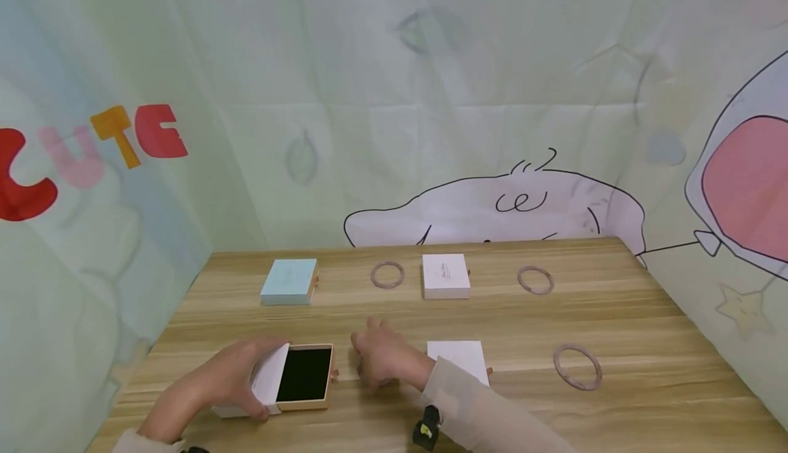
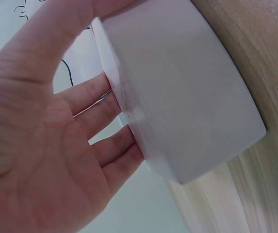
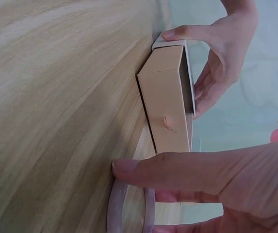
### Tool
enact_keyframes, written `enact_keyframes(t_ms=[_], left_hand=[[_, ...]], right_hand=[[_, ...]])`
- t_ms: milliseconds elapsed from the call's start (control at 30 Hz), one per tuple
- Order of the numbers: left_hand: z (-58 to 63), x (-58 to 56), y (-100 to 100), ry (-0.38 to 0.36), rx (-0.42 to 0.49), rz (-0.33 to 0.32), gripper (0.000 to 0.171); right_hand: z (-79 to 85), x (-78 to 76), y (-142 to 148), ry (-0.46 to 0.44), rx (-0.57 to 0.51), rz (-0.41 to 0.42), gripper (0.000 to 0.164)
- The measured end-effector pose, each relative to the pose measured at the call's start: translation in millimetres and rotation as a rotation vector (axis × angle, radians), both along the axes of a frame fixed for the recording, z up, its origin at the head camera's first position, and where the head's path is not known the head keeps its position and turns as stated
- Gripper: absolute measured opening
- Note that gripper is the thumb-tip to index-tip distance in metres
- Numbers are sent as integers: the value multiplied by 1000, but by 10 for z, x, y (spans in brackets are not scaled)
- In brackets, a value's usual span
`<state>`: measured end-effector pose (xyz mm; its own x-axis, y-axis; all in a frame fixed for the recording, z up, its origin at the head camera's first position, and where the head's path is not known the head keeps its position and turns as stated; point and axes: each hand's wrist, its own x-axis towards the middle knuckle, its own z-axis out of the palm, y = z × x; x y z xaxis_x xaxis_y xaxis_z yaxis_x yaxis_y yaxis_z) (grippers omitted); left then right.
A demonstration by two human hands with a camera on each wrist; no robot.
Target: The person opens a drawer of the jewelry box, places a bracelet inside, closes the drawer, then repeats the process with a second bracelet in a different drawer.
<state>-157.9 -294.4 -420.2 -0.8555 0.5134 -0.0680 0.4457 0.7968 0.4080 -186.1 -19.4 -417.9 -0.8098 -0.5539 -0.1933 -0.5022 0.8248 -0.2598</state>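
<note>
My left hand [image 1: 228,374] grips the white sleeve [image 2: 177,92] of a small drawer box, thumb on the near side and fingers on the far side. Out of the sleeve's right end projects a tan drawer [image 3: 165,107] with a dark lining [image 1: 304,374] and a small ribbon pull. Just right of the box, my right hand [image 1: 384,355] reaches down to a pale purple bangle [image 3: 115,208]. Its thumb is at one side of the ring and its fingers at the other, pinching it at the tabletop. From the head view that bangle is mostly hidden beneath the hand.
A light blue box [image 1: 289,280] and a white box [image 1: 446,276] stand along the back. Another white box [image 1: 458,357] lies partly behind my right forearm. Three more bangles lie out: one [image 1: 373,275] between the back boxes, two at right [image 1: 520,280], [image 1: 558,364].
</note>
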Motion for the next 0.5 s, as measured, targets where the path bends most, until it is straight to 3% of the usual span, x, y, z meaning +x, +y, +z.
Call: enact_keyframes(t_ms=[500], left_hand=[[6, 8, -2, -5, -3, -2, 106]], right_hand=[[32, -32, 48, -23, -57, -8, 36]])
